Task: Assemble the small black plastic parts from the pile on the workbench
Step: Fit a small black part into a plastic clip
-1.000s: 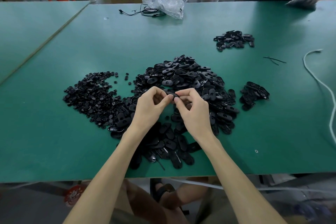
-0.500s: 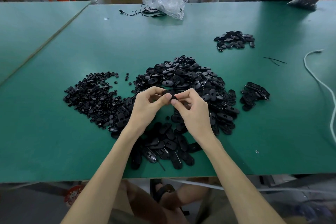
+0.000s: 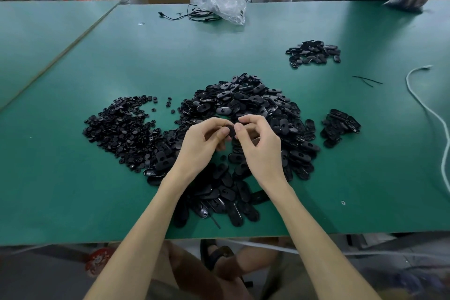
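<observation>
Both my hands meet over the middle of the pile. My left hand [image 3: 204, 143] and my right hand [image 3: 258, 146] each pinch one small black part [image 3: 231, 131] w/ thumb and fingers curled in tight, thumbs almost touching. The part is up in the air, just above the heap, not lying on it. My thumbs hide most of it, so I can't tell if it is one piece or two pushed together.

Right under and behind my hands is the big pile of oval black parts [image 3: 243, 102]. To the left of it, touching at the edge, is a flatter pile of tiny round black bits [image 3: 121, 129]. To the right, apart from the big pile, sits a little heap [image 3: 341, 126], and farther back is another little heap [image 3: 314, 52]. Those may be the done ones, but I can't be sure. All of it lies on the green workbench [image 3: 97, 190]. A white cord [image 3: 428, 114] runs down the right side, and a crumpled clear plastic bag [image 3: 224, 5] is at the far edge.

What could go wrong: if I squeeze crooked, the bits prob. won't click, or one could pop out of my fingers. If it drops into the pile, it looks like all the rest & I'd lose it. Also some oval parts lie v. near the front edge, betw. my arms. A bump from my arm could push them off onto the floor.
</observation>
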Available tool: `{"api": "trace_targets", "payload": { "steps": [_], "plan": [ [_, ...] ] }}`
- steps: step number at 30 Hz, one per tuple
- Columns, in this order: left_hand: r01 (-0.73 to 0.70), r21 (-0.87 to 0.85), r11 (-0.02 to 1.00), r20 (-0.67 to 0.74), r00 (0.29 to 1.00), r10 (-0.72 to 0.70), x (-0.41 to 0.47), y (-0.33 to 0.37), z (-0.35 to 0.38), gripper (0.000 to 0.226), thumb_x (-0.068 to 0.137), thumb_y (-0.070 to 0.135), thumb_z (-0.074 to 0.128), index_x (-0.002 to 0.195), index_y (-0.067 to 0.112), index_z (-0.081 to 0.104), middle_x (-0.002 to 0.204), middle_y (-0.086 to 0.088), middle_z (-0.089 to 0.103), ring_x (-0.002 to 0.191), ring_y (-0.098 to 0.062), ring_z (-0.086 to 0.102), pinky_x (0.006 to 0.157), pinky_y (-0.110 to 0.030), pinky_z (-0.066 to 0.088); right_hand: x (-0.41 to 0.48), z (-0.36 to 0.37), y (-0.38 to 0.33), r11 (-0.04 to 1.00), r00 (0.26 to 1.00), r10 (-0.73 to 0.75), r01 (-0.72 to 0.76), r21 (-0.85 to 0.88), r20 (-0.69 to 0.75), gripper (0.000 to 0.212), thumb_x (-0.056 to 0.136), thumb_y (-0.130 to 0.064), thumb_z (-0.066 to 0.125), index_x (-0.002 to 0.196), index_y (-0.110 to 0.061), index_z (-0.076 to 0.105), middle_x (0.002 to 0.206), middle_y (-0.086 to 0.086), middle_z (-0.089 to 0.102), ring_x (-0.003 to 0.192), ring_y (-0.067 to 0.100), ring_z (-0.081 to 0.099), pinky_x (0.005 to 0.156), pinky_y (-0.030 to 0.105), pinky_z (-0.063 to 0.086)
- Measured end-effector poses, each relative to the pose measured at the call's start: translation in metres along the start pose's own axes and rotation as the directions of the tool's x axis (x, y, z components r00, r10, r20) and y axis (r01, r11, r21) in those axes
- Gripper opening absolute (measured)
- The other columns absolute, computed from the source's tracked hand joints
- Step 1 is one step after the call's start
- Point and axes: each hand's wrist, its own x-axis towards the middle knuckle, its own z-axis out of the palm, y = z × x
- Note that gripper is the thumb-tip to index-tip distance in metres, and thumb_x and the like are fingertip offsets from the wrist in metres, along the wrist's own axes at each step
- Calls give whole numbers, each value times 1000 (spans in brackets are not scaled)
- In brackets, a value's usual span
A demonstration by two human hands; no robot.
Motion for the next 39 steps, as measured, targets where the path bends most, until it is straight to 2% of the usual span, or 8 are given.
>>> {"api": "trace_targets", "payload": {
  "steps": [4,9,13,16,19,27,33,39],
  "plan": [
    [-23,80,997,44,999,19,1,0,1,23,101,-2,59,110,12,74,69,8,68,60,-7,60,65,-24,54,1,-1,-1,1000,1000,-11,11,-27,16,9,101,-18,69,109,-14,73,97,-2,75,89,10,70,82,23,56],
    [-43,131,990,86,996,32,0,-1,0,31,101,-7,54,114,16,71,71,3,69,63,-8,63,69,-23,56,1,-2,-3,999,999,12,-10,-42,33,11,99,-14,72,109,-13,74,95,-4,75,87,5,69,80,14,52],
    [-24,127,992,82,997,14,1,-3,0,27,102,-3,56,120,12,71,78,-2,73,69,-13,68,72,-27,58,1,-2,-2,999,999,19,-16,-51,46,16,96,-10,74,112,-14,74,94,-4,73,86,4,67,78,15,53],
    [-24,115,993,79,997,15,0,-3,1,26,102,-2,58,121,9,71,81,2,74,70,-8,68,70,-22,56,1,-2,-2,999,999,15,-14,-42,41,16,95,-7,74,110,-14,74,94,-4,73,87,5,67,78,16,54],
    [-15,117,993,78,997,6,1,-3,1,25,102,-1,58,121,9,71,85,-2,75,71,-6,69,72,-21,56,1,-2,-3,999,999,7,-6,-34,37,15,95,-5,73,107,-14,74,94,-4,73,86,4,67,78,14,51],
    [-21,108,994,90,996,11,1,-2,0,29,102,-2,57,117,20,71,81,0,75,71,-9,69,70,-20,56,1,-4,-4,999,999,5,-4,-36,32,13,95,-5,73,104,-14,74,93,-8,74,88,4,69,80,14,52],
    [-22,102,995,90,996,13,1,-3,0,28,102,-2,57,118,15,72,82,1,75,71,-9,69,70,-21,56,1,-3,-3,1000,999,10,-9,-28,38,12,95,-6,74,104,-15,74,94,-7,75,89,8,71,81,20,55],
    [11,94,995,79,997,-19,0,-1,0,29,101,-5,56,115,13,73,83,1,74,70,-6,68,72,-20,56,1,-3,-2,999,998,20,-18,-31,59,11,95,-7,74,103,-14,74,93,-5,75,87,9,71,78,18,55]
  ]
}}
